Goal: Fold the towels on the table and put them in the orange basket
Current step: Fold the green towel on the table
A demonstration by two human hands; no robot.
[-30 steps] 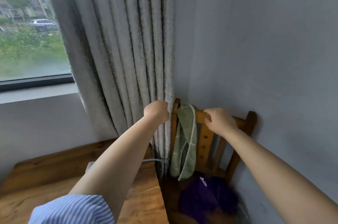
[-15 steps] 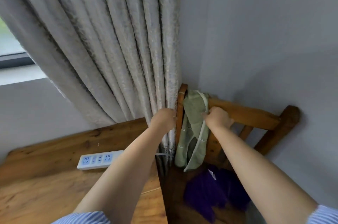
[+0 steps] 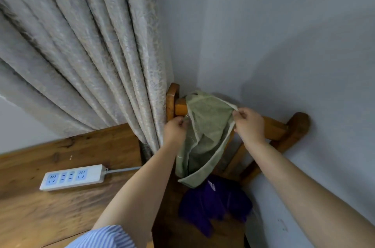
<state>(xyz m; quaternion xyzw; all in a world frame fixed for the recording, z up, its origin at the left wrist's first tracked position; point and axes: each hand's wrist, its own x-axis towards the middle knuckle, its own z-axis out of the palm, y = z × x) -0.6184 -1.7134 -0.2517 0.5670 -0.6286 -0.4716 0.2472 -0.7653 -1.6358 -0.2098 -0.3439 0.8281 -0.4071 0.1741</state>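
Over the top rail of the wooden chair (image 3: 272, 128) in the corner hangs a green towel (image 3: 205, 126), and both hands have it. Each hand is closed in a pinch on one side edge: the left hand (image 3: 175, 131) on the left edge, the right hand (image 3: 246, 124) on the right edge near the top. This looks like the pick-up step, with no folding done yet. The towel's long way runs up and down, its bottom end pointing at the chair seat, just above a purple cloth (image 3: 215, 205). Next it must be lifted off the rail and laid flat on the tabletop (image 3: 60, 211), beside the power strip (image 3: 74, 176). No orange basket shows
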